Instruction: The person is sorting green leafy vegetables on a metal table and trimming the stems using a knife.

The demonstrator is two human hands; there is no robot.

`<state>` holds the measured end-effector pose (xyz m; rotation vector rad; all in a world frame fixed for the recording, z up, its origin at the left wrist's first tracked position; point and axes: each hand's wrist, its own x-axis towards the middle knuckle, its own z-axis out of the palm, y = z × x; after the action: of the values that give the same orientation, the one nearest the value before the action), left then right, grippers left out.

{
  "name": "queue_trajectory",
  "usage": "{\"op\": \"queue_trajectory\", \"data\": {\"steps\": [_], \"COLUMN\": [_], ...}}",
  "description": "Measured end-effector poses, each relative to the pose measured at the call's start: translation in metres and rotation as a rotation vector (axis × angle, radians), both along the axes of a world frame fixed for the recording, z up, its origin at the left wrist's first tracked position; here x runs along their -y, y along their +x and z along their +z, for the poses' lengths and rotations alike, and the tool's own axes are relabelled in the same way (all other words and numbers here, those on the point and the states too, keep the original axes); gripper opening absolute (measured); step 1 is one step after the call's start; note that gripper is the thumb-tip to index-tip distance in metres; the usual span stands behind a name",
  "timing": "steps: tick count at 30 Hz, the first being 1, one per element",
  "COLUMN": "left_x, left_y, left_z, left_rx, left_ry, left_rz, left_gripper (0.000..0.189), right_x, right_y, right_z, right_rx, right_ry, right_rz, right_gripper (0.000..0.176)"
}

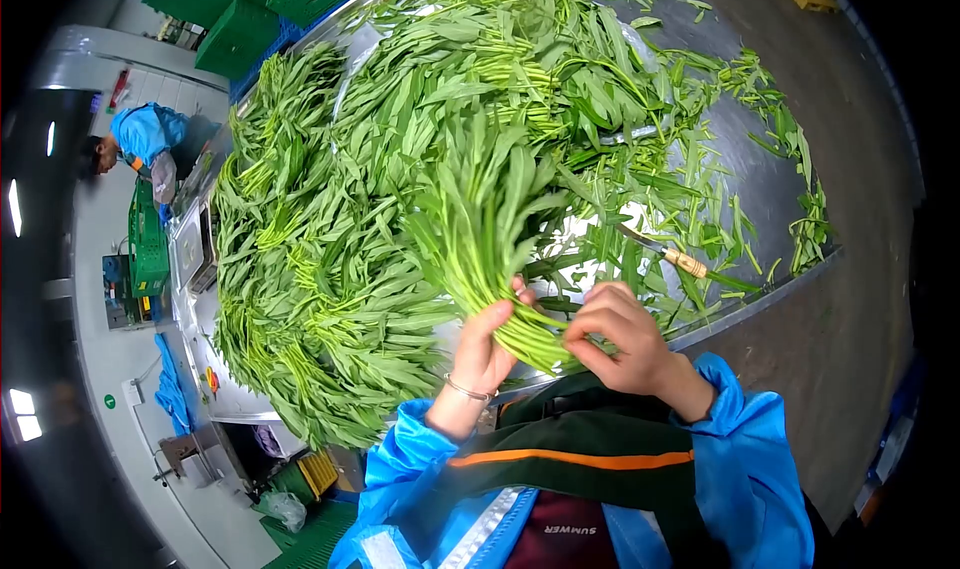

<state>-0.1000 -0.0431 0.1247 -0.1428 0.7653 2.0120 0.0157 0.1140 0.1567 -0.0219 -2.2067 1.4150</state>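
My left hand (487, 347) is wrapped round the stems of a bunch of water spinach (480, 229), which stands tilted with its long leaves away from me. At the cut stem ends my right hand (622, 337) is closed in a pinch; its fingertips touch the stems there, and what exactly lies between them is partly hidden. A knife (685, 261) with a light wooden handle rests on the metal table (740, 169), just beyond my right hand. Large piles of leafy stalks (330, 259) cover the table to the left and ahead.
Loose leaves (805, 224) and trimmings lie along the table's right side. Green crates (235, 39) are stacked at the far left. A co-worker in a blue jacket (150, 134) bends near a scale (195, 247) and another green crate (148, 239). Concrete floor (840, 119) borders the table's right.
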Motion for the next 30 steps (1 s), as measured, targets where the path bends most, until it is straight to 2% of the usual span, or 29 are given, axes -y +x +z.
{"op": "queue_trajectory", "data": {"steps": [1, 3, 4, 5, 7, 8, 10, 12, 14, 17, 19, 20, 22, 25, 28, 29, 30], "left_x": [-0.001, 0.004, 0.004, 0.006, 0.01, 0.009, 0.009, 0.005, 0.006, 0.007, 0.005, 0.007, 0.004, 0.0, 0.016, 0.023, 0.035], "left_y": [-0.006, -0.016, -0.019, -0.021, -0.019, -0.018, -0.018, -0.014, -0.012, -0.004, -0.001, 0.002, 0.012, 0.015, -0.028, -0.044, -0.056], "left_z": [0.0, -0.007, -0.001, -0.001, -0.003, -0.003, -0.007, -0.002, -0.005, -0.005, -0.008, -0.009, 0.0, 0.014, 0.015, 0.022, 0.044], "left_rx": [0.049, 0.134, 0.069, 0.076, 0.066, 0.043, -0.002, -0.059, -0.137, -0.054, -0.118, -0.094, -0.077, -0.203, -0.154, -0.275, -0.476], "left_ry": [-0.003, 0.026, 0.019, 0.03, 0.011, -0.018, -0.045, -0.067, -0.102, -0.19, -0.211, -0.15, -0.211, -0.169, -0.314, -0.379, -0.529], "left_rz": [0.035, 0.055, 0.059, 0.042, 0.049, 0.066, 0.029, 0.019, -0.039, -0.036, 0.009, 0.008, 0.035, 0.084, 0.29, 0.381, 0.319], "left_gripper": [0.039, 0.037, 0.038, 0.04, 0.043, 0.044, 0.045, 0.043, 0.042, 0.028, 0.02, 0.017, 0.016, 0.015, 0.014, 0.016, 0.018], "right_x": [-0.004, -0.014, -0.019, -0.018, -0.041, -0.04, -0.022, -0.007, 0.006, 0.012, 0.018, 0.02, 0.02, 0.022, 0.026, 0.026, 0.026], "right_y": [0.002, 0.013, 0.022, 0.032, 0.019, 0.009, -0.001, -0.018, -0.039, -0.046, -0.043, -0.041, -0.036, -0.025, -0.003, 0.008, 0.013], "right_z": [0.007, 0.008, 0.006, -0.006, -0.025, -0.018, -0.038, -0.006, 0.01, -0.001, -0.004, -0.006, -0.006, 0.002, 0.004, -0.006, -0.021], "right_rx": [-0.016, 0.042, 0.07, 0.05, 0.034, 0.225, 0.25, 0.232, 0.167, 0.107, 0.066, 0.043, 0.002, -0.037, -0.058, -0.028, -0.005], "right_ry": [0.014, -0.289, -0.44, -0.956, -1.199, -1.195, -0.543, -0.142, 0.203, 0.358, 0.42, 0.417, 0.412, 0.368, 0.306, 0.249, 0.192], "right_rz": [0.029, 0.143, 0.196, 0.111, -0.128, -0.519, -0.443, -0.136, -0.081, -0.034, 0.003, 0.036, 0.064, 0.057, 0.065, 0.008, -0.054], "right_gripper": [0.016, 0.012, 0.011, 0.008, 0.021, 0.026, 0.037, 0.027, 0.017, 0.012, 0.01, 0.01, 0.012, 0.015, 0.019, 0.018, 0.016]}}
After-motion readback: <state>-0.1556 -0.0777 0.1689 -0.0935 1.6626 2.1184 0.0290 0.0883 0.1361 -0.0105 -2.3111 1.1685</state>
